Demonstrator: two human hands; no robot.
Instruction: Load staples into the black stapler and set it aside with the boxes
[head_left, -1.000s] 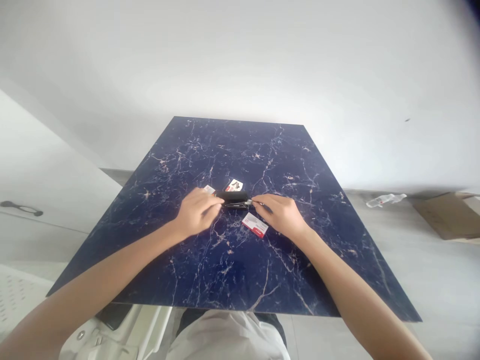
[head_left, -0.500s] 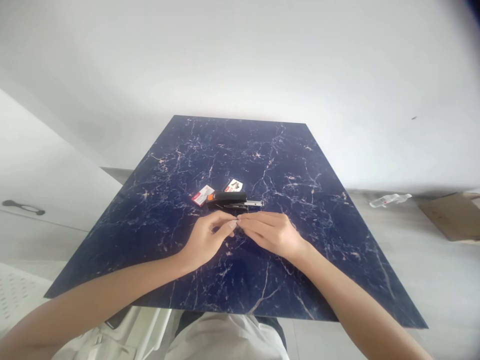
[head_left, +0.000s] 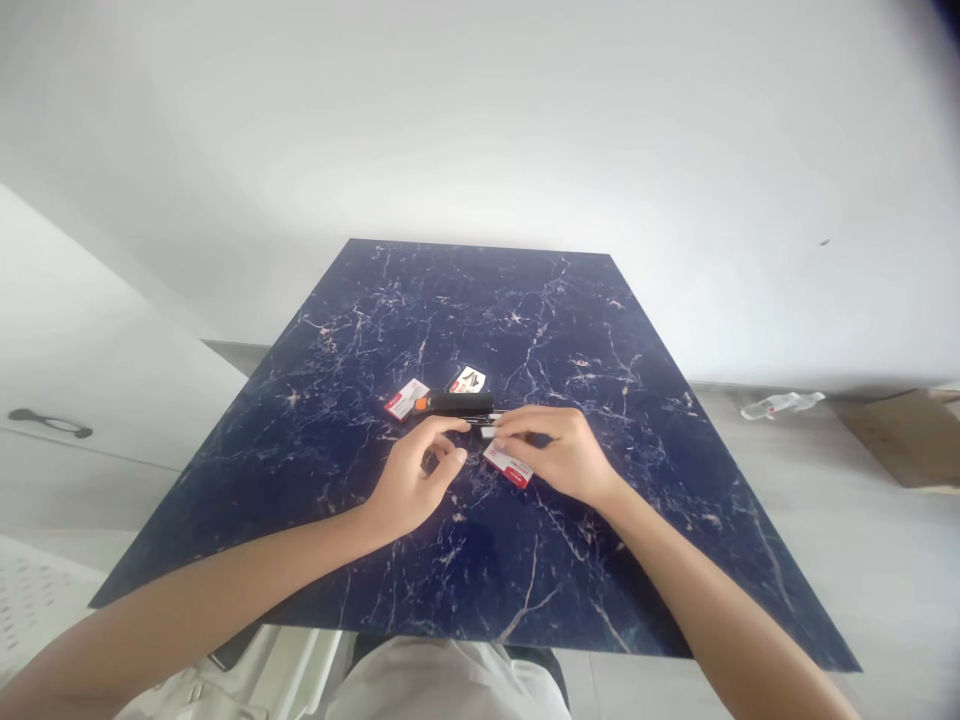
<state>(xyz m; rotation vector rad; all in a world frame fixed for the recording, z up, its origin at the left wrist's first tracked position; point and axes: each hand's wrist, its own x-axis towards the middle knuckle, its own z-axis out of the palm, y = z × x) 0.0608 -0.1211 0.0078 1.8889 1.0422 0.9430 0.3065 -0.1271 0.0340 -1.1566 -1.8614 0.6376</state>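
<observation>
A black stapler [head_left: 457, 403] with an orange end lies on the dark blue marbled table, its metal part pointing right. My left hand [head_left: 412, 475] is just in front of it, thumb and index finger apart with nothing visible between them. My right hand [head_left: 559, 450] is at the stapler's right end, its thumb and fingers brought together. A small pale piece shows by those fingertips, too small to name. Under the right fingers lies a red and white box [head_left: 511, 468], partly covered. Another red and white box [head_left: 406, 398] lies left of the stapler.
Behind the stapler lies a small white card or box [head_left: 469, 380] with a dark picture on it. The marbled table [head_left: 480, 310] ends at a white wall. On the floor to the right are a clear plastic bottle [head_left: 780, 405] and a cardboard box [head_left: 904, 440].
My hands were together at the fingertips and have parted. My right hand's fingers have moved up to the stapler's metal part. The red and white box beneath it has come into view.
</observation>
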